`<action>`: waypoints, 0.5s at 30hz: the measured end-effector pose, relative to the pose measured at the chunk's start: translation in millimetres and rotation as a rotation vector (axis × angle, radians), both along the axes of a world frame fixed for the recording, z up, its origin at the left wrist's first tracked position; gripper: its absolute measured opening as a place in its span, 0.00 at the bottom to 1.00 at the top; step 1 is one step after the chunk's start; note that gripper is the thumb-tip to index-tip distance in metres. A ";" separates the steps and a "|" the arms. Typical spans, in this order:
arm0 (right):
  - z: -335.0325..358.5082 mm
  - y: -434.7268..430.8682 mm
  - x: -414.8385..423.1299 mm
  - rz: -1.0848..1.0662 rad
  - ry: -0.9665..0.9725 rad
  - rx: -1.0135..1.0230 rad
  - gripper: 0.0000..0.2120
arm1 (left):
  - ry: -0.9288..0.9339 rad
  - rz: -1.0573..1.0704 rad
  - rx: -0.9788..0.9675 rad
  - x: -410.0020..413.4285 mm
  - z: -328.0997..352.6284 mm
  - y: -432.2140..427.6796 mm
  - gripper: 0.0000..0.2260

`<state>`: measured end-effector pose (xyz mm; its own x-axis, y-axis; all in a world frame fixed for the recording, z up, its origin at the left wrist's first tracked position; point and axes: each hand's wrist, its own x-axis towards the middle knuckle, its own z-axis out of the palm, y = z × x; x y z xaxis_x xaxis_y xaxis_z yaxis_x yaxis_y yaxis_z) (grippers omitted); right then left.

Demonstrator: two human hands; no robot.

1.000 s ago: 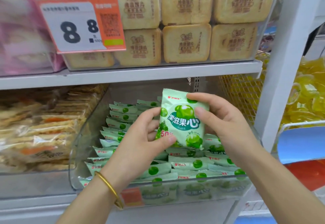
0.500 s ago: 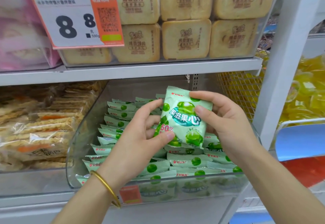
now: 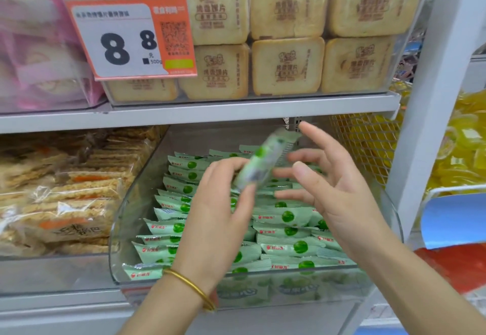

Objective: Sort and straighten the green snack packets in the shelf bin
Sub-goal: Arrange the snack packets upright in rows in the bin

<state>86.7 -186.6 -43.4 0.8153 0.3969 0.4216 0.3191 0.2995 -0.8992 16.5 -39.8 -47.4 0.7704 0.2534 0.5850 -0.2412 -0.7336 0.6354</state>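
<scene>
This is a shop, a snack aisle. A white shelf board (image 3: 184, 116) on a white upright (image 3: 431, 98) carries an orange price tag (image 3: 128, 37) reading 8.8 with a QR code. Goods lie in bulk by kind: square biscuit packs (image 3: 286, 66) above, rice bars (image 3: 65, 198) on the left, yellow jelly cups (image 3: 462, 145) on the right, and many identical green snack packets (image 3: 286, 216) in a clear bin (image 3: 136, 203).
</scene>
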 end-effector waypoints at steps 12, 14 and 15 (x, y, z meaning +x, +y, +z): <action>-1.8 -5.2 8.4 0.030 0.029 -0.076 0.18 | 0.151 -0.417 -0.419 -9.6 8.7 4.7 0.17; -2.1 -5.4 8.8 0.038 0.033 -0.069 0.19 | 0.155 -0.438 -0.408 -10.8 8.5 5.1 0.20; -2.0 -5.5 8.3 0.039 0.035 -0.062 0.19 | 0.160 -0.443 -0.410 -11.8 8.6 4.9 0.21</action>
